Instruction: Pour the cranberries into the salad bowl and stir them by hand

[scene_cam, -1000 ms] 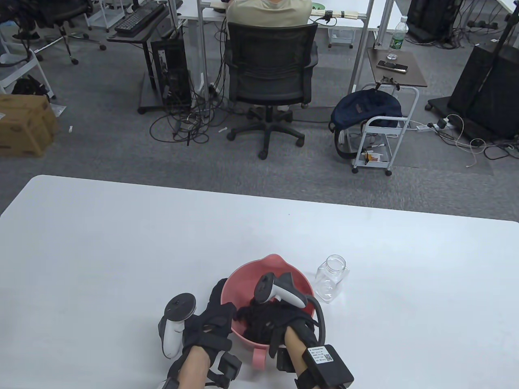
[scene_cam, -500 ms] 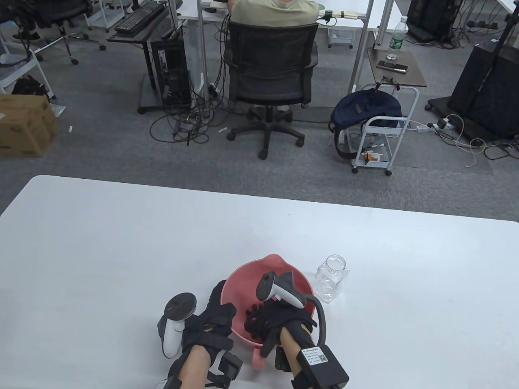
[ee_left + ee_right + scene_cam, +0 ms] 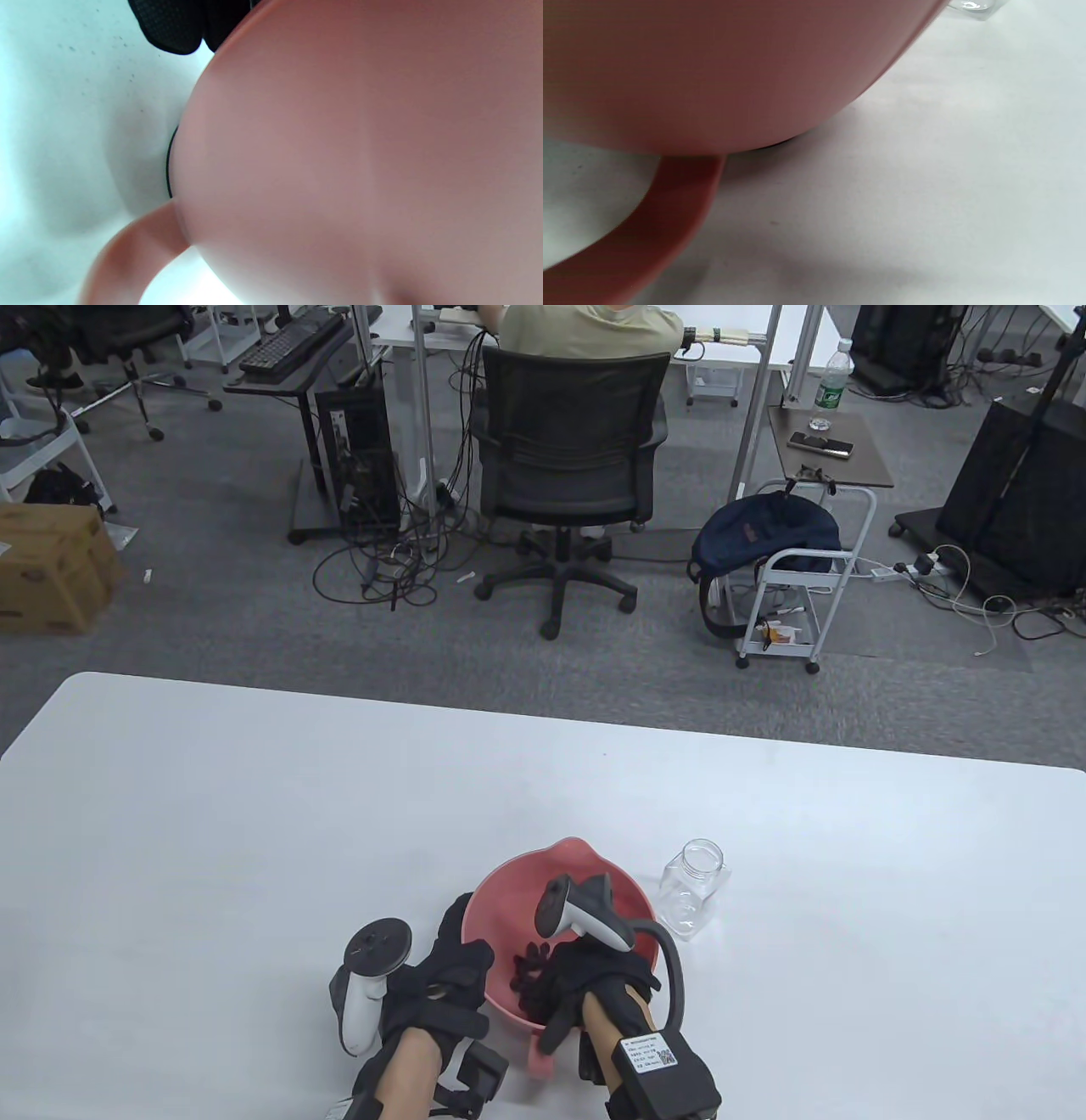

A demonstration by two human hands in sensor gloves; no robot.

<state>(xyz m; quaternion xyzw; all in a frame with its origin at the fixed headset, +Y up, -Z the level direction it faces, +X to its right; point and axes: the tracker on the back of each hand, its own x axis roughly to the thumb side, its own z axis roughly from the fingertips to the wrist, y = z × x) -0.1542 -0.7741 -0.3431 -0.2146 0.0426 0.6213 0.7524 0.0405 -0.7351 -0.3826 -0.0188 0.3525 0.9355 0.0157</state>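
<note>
At the near edge of the white surface [image 3: 254, 831] both gloved hands are at a pink salad bowl [image 3: 509, 891]. The left hand [image 3: 441, 976] lies against the bowl's outer left wall, its fingers laid along the curve and reaching up to the rim; whether they curl tight or simply rest there cannot be told. In the left wrist view that wall fills most of the picture, with a dark fingertip at the top and the bowl's loop handle [image 3: 127, 258] sticking out below. The right hand [image 3: 585, 976] is down inside the bowl, palm down, fingers bent among a dark heap of cranberries [image 3: 526, 963]; whether it grips any of them cannot be told. A grey and white tracker [image 3: 585, 912] rises from the back of that hand, and another sits on the left hand [image 3: 365, 984]. The right wrist view shows only the bowl's underside, the handle [image 3: 649, 220] and a corner of clear plastic at the top. Just right of the bowl, apart from it, stands a clear jar [image 3: 694, 886], upright, with no lid on. Beyond the surface lies grey carpet, where a person sits in a black office chair [image 3: 564, 466] at a desk, with a white trolley [image 3: 802, 585] carrying a dark backpack to the right.
</note>
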